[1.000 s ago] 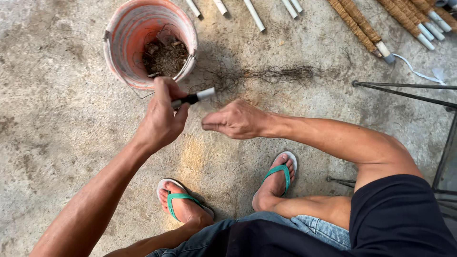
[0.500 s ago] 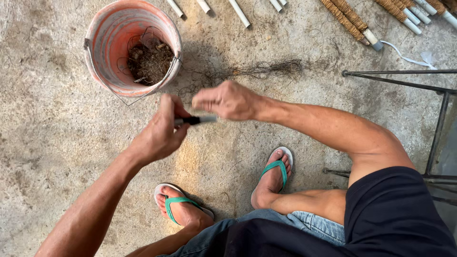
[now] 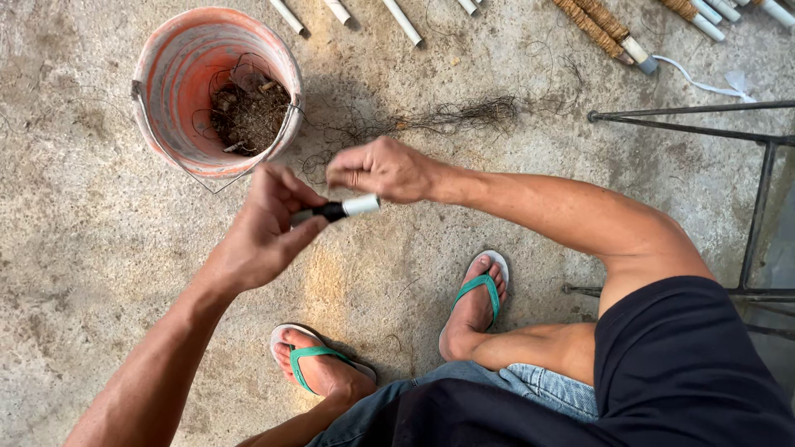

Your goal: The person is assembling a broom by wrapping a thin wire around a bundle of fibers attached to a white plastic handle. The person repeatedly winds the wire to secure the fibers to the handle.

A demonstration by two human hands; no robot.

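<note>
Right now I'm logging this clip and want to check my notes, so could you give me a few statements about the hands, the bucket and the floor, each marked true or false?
1. The left hand holds a short black stick with a white tip. True.
2. The orange bucket is filled with water. False: it holds dry brown fibrous debris and thin wire.
3. The right hand rests inside the bucket. False: it is pinched shut above the stick's white tip, beside the bucket.
4. A tangle of thin dark wire lies on the concrete floor. True.
5. The person is barefoot. False: both feet wear green-strapped flip-flops.
</note>
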